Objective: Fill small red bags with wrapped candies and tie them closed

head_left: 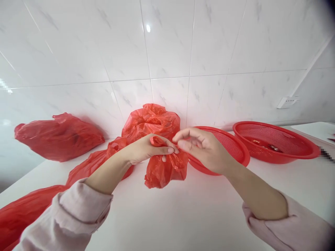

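Near the middle of the view, my left hand [150,148] pinches the gathered top of a small red plastic bag [167,174]. A loop of the bag's plastic sticks up between the thumb and fingers. What the bag contains cannot be made out. My right hand [200,146] is just to the right of the gathered top, its fingers loosely curved and the thumb apart from the index finger. Nothing shows between them. Behind my hands, a bigger filled red plastic bag [151,120] leans by the wall.
Two red perforated baskets stand at the right: a nearer basket [242,158] partly behind my right hand, and a farther basket [282,157] with small items inside. More red bags lie at the left, including a full bag [60,139]. A socket [287,102] is on the tiled wall.
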`<control>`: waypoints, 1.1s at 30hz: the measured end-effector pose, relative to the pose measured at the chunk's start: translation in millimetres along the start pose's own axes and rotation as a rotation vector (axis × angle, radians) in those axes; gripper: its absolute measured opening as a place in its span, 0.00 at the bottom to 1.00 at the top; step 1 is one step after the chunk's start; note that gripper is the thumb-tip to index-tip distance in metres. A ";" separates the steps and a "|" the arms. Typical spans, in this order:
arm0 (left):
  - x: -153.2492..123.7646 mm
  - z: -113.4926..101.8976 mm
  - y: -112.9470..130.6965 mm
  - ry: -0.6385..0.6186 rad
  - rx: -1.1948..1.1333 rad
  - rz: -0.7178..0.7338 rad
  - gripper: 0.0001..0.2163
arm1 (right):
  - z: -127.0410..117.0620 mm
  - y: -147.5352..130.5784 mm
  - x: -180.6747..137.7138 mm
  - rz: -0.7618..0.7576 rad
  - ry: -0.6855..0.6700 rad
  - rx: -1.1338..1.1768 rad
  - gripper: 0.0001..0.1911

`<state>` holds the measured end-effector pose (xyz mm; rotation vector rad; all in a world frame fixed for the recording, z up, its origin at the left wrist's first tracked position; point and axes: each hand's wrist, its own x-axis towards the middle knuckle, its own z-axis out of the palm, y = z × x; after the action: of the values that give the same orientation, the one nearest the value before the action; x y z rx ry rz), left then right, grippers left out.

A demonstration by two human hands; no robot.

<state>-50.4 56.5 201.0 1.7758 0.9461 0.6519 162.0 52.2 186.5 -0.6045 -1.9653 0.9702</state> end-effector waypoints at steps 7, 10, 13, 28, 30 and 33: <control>3.0 12.9 -18.5 0.323 0.436 0.120 0.07 | 33.1 64.7 19.7 0.176 0.080 0.223 0.15; 6.5 22.2 -32.0 0.512 0.506 0.232 0.11 | 42.0 75.3 14.6 0.212 0.049 0.336 0.14; 7.6 28.8 -38.5 0.576 0.545 0.355 0.14 | 41.4 73.9 7.1 0.238 -0.051 0.364 0.12; -100.4 27.5 -112.8 0.475 0.629 0.164 0.12 | -23.9 103.1 -88.6 0.437 0.169 -0.136 0.22; -112.4 32.3 -121.4 0.488 0.454 0.041 0.12 | -34.5 117.3 -93.4 0.504 0.184 -0.120 0.24; -107.4 46.0 -119.7 0.434 0.083 -0.017 0.17 | -41.2 118.4 -89.0 0.562 0.157 -0.024 0.23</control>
<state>-110.7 -30.9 71.7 1.7279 1.2928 1.0256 250.3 75.3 62.8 -1.2492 -1.6978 1.1881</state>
